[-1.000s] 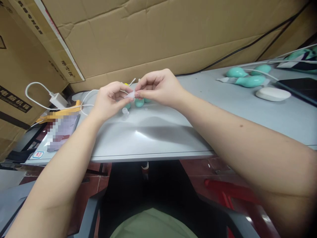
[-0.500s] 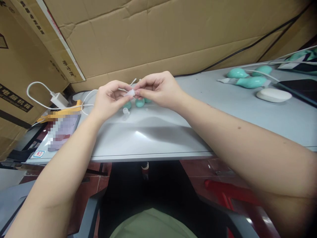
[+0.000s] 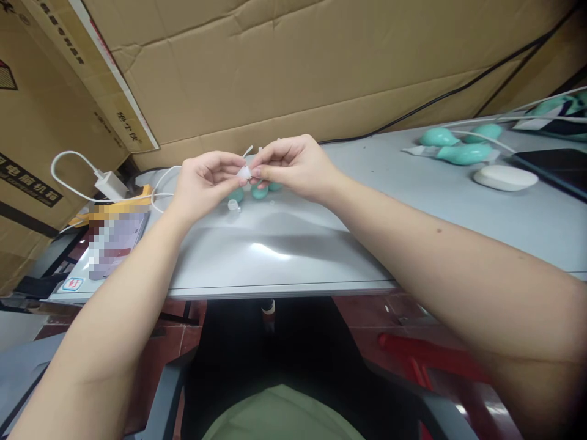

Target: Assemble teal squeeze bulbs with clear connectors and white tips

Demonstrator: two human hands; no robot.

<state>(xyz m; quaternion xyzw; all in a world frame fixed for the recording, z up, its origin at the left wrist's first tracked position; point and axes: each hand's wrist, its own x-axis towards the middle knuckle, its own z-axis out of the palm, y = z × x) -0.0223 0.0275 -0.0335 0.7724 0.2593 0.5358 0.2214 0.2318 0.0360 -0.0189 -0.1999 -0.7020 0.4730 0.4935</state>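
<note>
My left hand [image 3: 204,183] pinches a small translucent white plastic piece [image 3: 244,173] between thumb and fingertips. From the other side, my right hand [image 3: 293,165] is closed with its thumb and forefinger on the piece's right end. Both hands are held above the grey table. Below and behind the fingers stand several teal bulbs [image 3: 259,192], partly hidden by the hands. A small clear plastic cap-like part [image 3: 234,208] lies on the table just under my left hand.
To the right lie more teal bulbs with clear tips [image 3: 465,153], a white oval object [image 3: 505,178] and a dark flat device [image 3: 553,168]. At left are a white charger plug [image 3: 110,185] with cable and a phone-like slab [image 3: 126,244]. Cardboard [image 3: 293,73] walls the back.
Almost nothing differs. Both hands keep hold of the white plastic piece, with only a very slight shift of the fingers and the view.
</note>
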